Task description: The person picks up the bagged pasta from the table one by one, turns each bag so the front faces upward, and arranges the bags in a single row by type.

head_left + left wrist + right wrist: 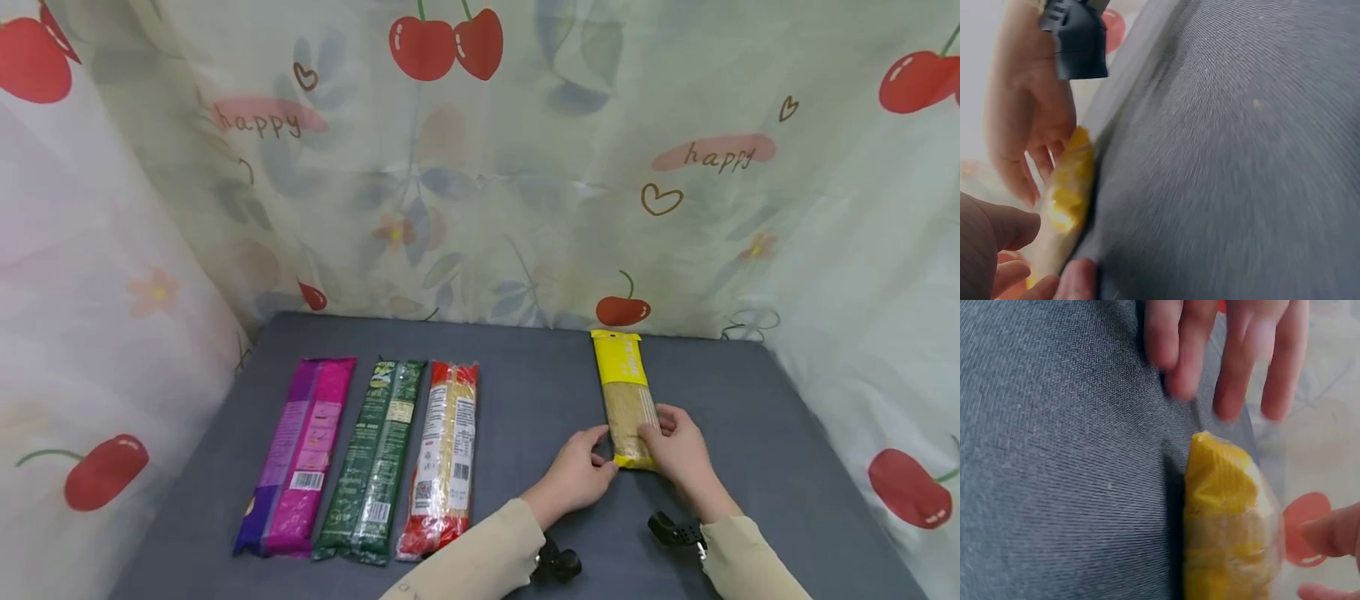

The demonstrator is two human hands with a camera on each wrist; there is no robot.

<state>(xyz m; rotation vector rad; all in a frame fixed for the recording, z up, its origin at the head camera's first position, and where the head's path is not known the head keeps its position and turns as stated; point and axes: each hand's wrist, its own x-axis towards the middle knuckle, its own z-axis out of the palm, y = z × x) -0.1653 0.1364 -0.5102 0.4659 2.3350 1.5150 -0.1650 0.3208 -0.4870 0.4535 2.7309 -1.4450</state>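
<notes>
A yellow-ended clear packet of what looks like dried noodles [628, 408] lies lengthwise on the right side of the dark table in the head view. My left hand [573, 473] is at its near left corner, fingers relaxed beside the edge. My right hand [681, 446] is along its right edge, thumb over the top. In the left wrist view, the packet's yellow end [1072, 187] lies between both hands. The right wrist view has the yellow end [1225, 487] close up, with the left hand's blurred fingers [1235, 375] apart from it and the right thumb [1329, 531] beside it.
Left of the hands, a pink-purple packet [307, 450], a green packet [375, 458] and a red-ended packet [444, 450] lie side by side on the dark grey table [536, 392]. A cherry-print curtain [480, 208] surrounds the back and sides. Black devices sit at both wrists.
</notes>
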